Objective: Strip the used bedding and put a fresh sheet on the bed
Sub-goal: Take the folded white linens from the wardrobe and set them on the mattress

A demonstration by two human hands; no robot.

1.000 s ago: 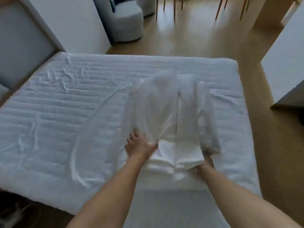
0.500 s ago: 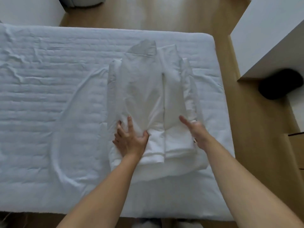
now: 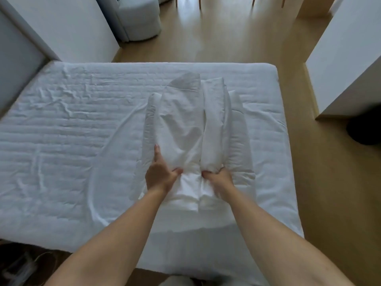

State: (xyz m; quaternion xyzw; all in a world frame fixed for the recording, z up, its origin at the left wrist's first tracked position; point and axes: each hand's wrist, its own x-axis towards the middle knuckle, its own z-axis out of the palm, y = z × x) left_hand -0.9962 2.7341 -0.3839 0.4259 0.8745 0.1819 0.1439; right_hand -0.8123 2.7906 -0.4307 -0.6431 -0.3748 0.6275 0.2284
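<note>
Sheet (image 3: 181, 124), folded, lies right of centre on the quilted mattress (image 3: 72, 131); left hand (image 3: 159, 178) pinches its left flap, right hand (image 3: 219, 181) has fingers curled round the right roll. Pulling both outward evenly should open it square.

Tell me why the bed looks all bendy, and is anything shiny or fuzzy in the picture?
Head view: the wide-angle lens bows the mattress edges outward; light leaves a pale glare on the wooden floor beyond the bed; the folded sheet, left hand and right hand look fairly sharp; the dark lower-left corner is smeared and hard to make out.
</note>
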